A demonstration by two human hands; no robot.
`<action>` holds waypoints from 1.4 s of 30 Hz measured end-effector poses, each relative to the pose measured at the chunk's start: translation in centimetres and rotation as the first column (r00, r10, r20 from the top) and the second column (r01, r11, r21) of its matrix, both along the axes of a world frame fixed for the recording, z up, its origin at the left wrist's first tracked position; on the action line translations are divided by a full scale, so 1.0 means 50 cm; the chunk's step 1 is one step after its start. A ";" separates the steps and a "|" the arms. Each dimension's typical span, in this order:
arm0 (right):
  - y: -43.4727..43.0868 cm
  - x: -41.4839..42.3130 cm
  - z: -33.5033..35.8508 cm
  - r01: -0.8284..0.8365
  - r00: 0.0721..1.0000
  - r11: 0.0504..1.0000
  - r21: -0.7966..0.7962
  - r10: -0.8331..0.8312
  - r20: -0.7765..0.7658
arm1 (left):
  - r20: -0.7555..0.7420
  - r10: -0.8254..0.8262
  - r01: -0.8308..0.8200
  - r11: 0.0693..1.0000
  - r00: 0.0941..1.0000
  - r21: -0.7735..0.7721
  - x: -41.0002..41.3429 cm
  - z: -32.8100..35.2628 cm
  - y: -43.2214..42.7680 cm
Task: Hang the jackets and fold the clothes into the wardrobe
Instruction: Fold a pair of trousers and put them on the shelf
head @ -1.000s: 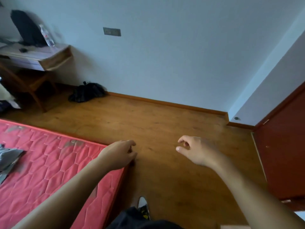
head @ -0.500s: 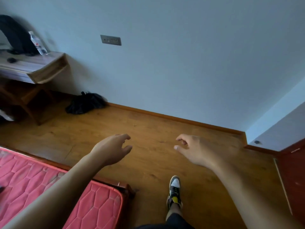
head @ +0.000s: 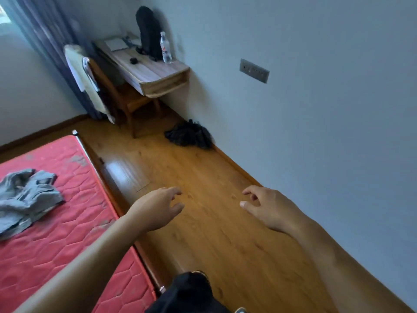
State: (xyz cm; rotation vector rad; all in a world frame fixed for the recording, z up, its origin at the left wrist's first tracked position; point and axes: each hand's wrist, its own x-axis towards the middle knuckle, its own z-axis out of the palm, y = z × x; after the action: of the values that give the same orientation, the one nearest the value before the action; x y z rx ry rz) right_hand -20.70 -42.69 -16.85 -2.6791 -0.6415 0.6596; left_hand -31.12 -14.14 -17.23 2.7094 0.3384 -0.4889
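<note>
Left hand (head: 158, 206), right hand (head: 268, 208): empty, fingers loosely curled, held out over wooden floor (head: 214, 233). Crumpled grey garment (head: 27, 197) on red mattress (head: 67, 233), away from floor-side edge, well apart from hands. Water bottle (head: 165, 48) near bench's (head: 146, 68) back edge, beside black backpack (head: 149, 35). Black bundle (head: 189, 135) on floor against wall (head: 316, 109).

Grey garment (head: 27, 195) cut by left edge; small dark desk item (head: 133, 60) unidentifiable.

The bottle (head: 165, 50) label is too blurred to read.
</note>
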 end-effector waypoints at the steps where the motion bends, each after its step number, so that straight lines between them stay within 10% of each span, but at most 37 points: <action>1: 0.035 0.036 -0.001 -0.044 0.999 0.999 0.001 0.044 -0.007 | 0.000 0.047 -0.047 0.999 0.999 -0.002 0.013 -0.005 0.025; 23: 1.059 0.474 -0.020 -0.738 0.674 0.673 0.047 0.739 -0.010 | 0.006 0.700 -0.700 0.714 0.714 -0.032 0.182 -0.056 0.706; 42: 1.851 0.532 -0.077 -0.988 -0.152 -0.154 -0.019 0.985 -0.078 | -0.098 0.993 -0.998 -0.058 -0.059 0.019 0.215 -0.092 1.006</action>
State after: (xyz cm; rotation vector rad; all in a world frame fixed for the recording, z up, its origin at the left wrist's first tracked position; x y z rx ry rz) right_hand 5.91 49.87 -20.73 -1.4793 -2.8410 0.9813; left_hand -20.37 36.16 -21.82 1.5015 2.1036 -0.0758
